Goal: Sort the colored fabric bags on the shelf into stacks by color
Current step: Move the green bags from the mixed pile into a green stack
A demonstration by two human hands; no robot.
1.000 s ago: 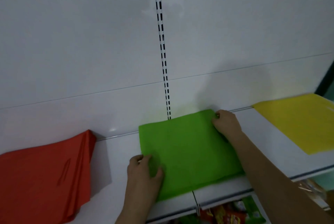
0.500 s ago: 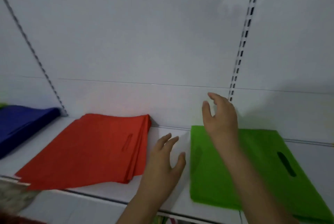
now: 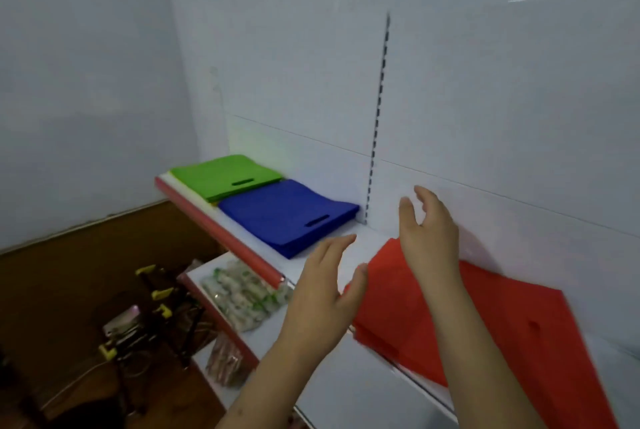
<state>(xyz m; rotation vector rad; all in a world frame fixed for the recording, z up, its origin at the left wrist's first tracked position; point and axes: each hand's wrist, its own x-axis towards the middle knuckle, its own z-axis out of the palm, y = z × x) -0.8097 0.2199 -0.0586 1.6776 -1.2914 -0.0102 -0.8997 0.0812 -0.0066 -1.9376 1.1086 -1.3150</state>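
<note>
On the white shelf [image 3: 349,390] a stack of red fabric bags [image 3: 512,328] lies at the right. Left of it lies a blue stack [image 3: 280,212] with its handle cutout near the front. At the shelf's far left end a green bag [image 3: 221,174] tops a mixed pile. My left hand [image 3: 325,286] hovers open above the shelf's front, by the left corner of the red stack. My right hand [image 3: 427,234] is raised over the back corner of the red stack, fingers spread. Neither hand holds anything.
A slotted upright [image 3: 377,123] runs up the white back panel between the blue and red stacks. The shelf's front edge has a red strip [image 3: 214,227]. A lower shelf holds packaged snacks [image 3: 242,297]. On the brown floor at the left stands a dark cart [image 3: 138,328] with yellow clips.
My view has swung left along the shelf, from the green and yellow bags past the red stack to the blue and far green ones. Both hands left the green bag and now hover empty.
</note>
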